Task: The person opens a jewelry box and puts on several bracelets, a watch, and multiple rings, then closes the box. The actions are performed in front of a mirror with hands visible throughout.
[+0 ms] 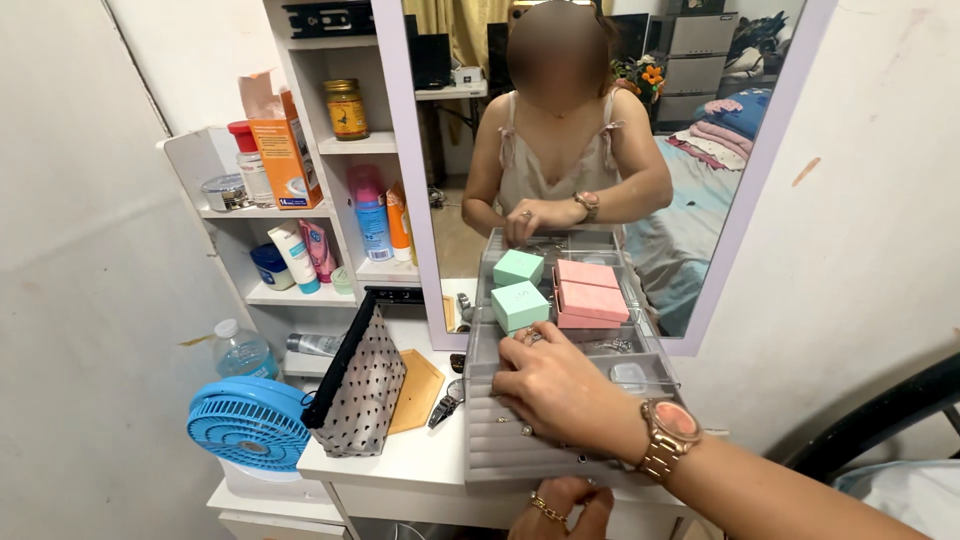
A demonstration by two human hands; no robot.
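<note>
In the head view, the right hand, wearing a rose-gold watch, is lying over a grey jewellery tray that is standing on a white dressing table, right in front of a mirror. The fingers are bent and loosely spread, touching the ring rows and the small rings of the tray; I cannot tell if they are pinching anything. The left hand is showing only partly at the lower edge, under the front of the tray, with a gold chain bracelet; its fingers are curled, and it seems to be holding the tray from below, but this is not clear.

Just behind the right hand, a mint green box and a pink box are sitting in the tray. To the left of the tray, a dotted pouch is standing, and a blue fan is lying further left. Bottles and tubes are standing on the white shelves.
</note>
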